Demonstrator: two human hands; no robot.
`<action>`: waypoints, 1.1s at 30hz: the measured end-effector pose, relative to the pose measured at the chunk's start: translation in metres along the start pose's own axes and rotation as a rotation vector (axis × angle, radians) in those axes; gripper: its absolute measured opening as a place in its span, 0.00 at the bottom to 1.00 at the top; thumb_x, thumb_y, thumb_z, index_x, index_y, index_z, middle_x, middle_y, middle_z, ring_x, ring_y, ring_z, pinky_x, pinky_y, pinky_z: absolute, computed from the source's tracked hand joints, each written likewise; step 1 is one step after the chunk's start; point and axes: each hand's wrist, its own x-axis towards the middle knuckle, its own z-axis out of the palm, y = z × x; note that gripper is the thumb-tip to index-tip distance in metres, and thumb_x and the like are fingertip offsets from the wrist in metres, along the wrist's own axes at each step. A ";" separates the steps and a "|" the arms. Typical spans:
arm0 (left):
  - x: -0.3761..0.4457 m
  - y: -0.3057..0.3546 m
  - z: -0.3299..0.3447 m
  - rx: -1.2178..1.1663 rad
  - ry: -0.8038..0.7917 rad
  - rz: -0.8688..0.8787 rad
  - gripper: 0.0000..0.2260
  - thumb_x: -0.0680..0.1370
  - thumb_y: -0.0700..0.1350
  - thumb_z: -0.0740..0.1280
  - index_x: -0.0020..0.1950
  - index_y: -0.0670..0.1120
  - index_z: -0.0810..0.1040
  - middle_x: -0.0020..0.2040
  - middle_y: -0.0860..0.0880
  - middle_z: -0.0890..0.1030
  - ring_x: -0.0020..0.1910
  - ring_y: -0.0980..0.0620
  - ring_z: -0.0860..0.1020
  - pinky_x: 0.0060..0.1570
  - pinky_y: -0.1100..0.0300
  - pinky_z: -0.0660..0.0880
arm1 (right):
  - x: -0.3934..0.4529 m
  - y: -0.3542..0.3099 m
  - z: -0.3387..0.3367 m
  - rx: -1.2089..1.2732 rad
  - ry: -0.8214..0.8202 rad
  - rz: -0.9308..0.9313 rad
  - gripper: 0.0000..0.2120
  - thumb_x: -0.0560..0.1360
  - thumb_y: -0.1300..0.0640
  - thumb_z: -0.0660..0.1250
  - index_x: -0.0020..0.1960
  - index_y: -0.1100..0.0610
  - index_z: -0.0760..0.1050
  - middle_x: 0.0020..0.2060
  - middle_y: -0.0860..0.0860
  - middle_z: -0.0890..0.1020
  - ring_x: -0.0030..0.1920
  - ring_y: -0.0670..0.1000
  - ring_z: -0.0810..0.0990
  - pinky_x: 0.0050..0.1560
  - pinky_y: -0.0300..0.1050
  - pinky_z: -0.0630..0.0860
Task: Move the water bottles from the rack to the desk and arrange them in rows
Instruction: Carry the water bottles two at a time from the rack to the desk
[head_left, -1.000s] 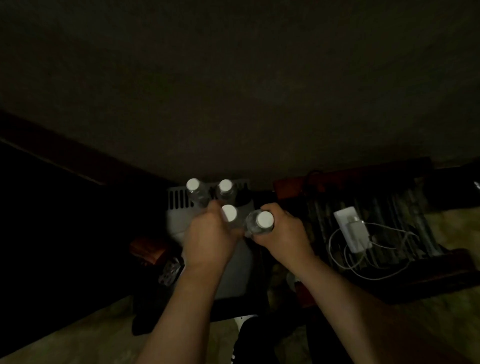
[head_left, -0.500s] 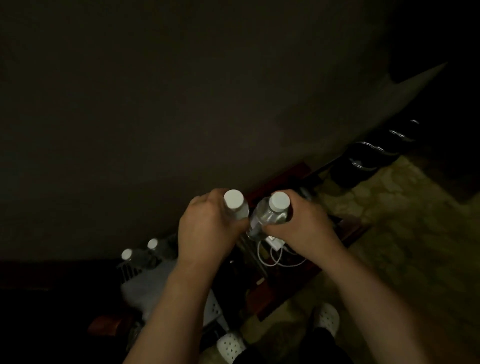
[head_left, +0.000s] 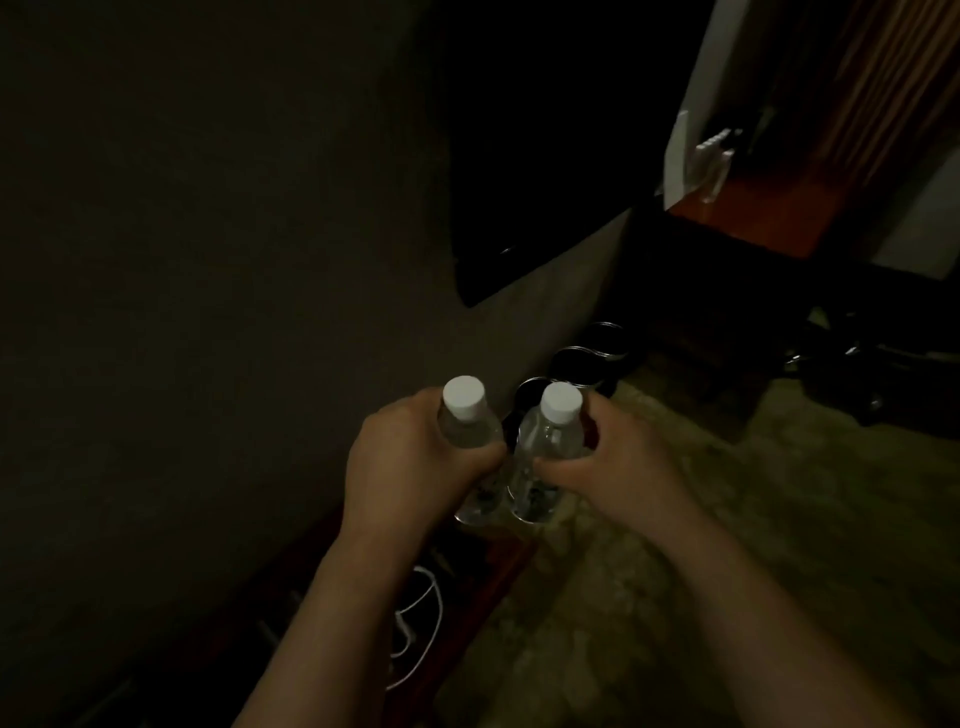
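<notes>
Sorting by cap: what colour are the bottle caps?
Both caps are white, in the head view.

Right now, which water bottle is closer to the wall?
The left hand's bottle, held beside the wall; the right hand's bottle sits farther toward the carpet.

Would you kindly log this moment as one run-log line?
left hand: holds left bottle | right hand: holds right bottle | bottles: upright, carried

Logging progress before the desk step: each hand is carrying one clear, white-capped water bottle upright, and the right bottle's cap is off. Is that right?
Not quite: the right bottle has its white cap on, as the head view shows. The rest holds: the left hand and right hand each grip one clear bottle upright, and the left bottle is capped too.
</notes>
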 end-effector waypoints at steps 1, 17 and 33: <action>0.009 0.019 0.016 -0.010 0.002 0.006 0.15 0.65 0.58 0.76 0.45 0.54 0.77 0.38 0.57 0.79 0.38 0.61 0.77 0.40 0.54 0.79 | 0.006 0.012 -0.022 -0.018 0.014 -0.008 0.24 0.63 0.47 0.80 0.55 0.40 0.73 0.46 0.37 0.79 0.47 0.38 0.78 0.44 0.36 0.74; 0.177 0.233 0.232 -0.107 -0.135 0.238 0.14 0.63 0.56 0.76 0.43 0.54 0.79 0.37 0.56 0.81 0.37 0.58 0.79 0.39 0.51 0.80 | 0.138 0.188 -0.254 0.015 0.246 0.176 0.26 0.61 0.44 0.78 0.57 0.42 0.75 0.49 0.42 0.83 0.50 0.43 0.82 0.51 0.50 0.82; 0.431 0.414 0.454 -0.175 -0.381 0.519 0.16 0.65 0.55 0.78 0.48 0.53 0.79 0.43 0.56 0.81 0.43 0.57 0.80 0.44 0.51 0.80 | 0.347 0.314 -0.461 -0.146 0.500 0.297 0.22 0.65 0.48 0.79 0.56 0.48 0.76 0.42 0.41 0.79 0.42 0.38 0.77 0.36 0.31 0.69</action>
